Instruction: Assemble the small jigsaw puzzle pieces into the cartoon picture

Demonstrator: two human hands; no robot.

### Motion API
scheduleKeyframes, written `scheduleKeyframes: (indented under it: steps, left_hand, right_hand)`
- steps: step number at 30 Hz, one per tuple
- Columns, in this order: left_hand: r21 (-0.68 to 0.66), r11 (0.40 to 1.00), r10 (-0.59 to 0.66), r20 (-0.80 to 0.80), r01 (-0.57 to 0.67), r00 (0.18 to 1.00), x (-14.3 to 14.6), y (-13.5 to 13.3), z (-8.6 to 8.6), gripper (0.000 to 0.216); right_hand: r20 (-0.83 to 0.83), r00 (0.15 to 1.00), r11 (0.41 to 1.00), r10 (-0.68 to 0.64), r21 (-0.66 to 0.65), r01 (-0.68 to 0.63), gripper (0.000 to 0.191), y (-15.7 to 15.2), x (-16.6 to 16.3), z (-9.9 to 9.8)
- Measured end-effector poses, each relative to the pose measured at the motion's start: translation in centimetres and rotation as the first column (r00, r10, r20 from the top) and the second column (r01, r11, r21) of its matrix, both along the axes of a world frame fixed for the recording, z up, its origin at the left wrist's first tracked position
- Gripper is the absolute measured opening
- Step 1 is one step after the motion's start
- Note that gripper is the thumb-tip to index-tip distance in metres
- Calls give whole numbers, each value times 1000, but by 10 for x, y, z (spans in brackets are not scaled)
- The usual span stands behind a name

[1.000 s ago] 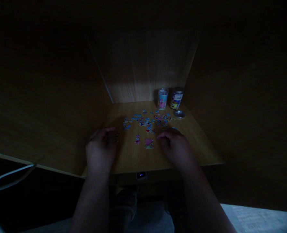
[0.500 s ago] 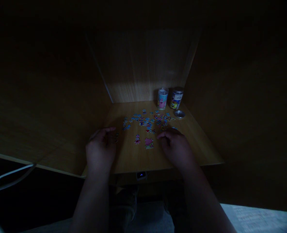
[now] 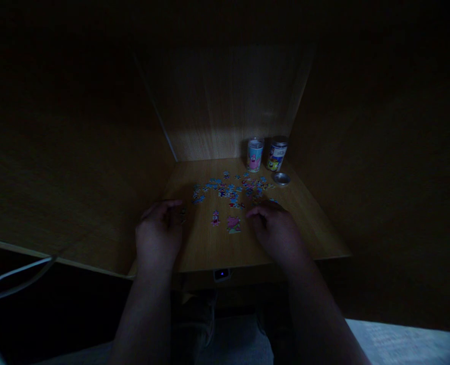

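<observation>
The pink puzzle section (image 3: 233, 224) lies just beside the right grip (image 3: 275, 229).

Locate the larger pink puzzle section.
In the head view, the larger pink puzzle section lies just below centre, between the smaller pink section on its left and the right hand.

Wooden desktop (image 3: 202, 248): puzzle pieces (image 3: 233, 195) (scattered), canisters (image 3: 254, 158), lid (image 3: 282, 179).

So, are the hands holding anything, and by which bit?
I can't tell: it's too dark inside the left hand and right hand. The pink puzzle chunk between them isn't held.
</observation>
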State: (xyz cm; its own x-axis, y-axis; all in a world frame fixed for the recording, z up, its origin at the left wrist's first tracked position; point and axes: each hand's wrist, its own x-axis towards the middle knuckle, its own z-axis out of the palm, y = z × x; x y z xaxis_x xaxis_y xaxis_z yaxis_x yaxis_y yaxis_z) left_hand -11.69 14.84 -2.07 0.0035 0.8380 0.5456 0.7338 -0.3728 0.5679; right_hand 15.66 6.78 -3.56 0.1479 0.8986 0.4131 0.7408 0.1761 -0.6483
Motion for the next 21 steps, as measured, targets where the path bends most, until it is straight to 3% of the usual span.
scheduleKeyframes:
  steps: [7, 12, 16, 21]
  left_hand:
    - [10, 968, -250, -98, 252, 963, 5, 0, 0, 24]
    - [6, 896, -434, -206, 444, 877, 14, -3, 1, 16]
    - [-20, 795, -593, -238, 607, 769, 18, -4, 2, 13]
    - [-28, 798, -592, -220, 602, 775, 19, -2, 0, 15]
  right_hand:
    - [1, 1000, 1000, 4, 16, -4, 25, 0, 0, 0]
    - [9, 1000, 1000, 19, 19, -19, 24, 1, 0, -2]
    - [30, 998, 997, 62, 50, -64, 24, 2, 0, -2]
    - [34, 995, 992, 99, 75, -101, 26, 3, -1, -2]
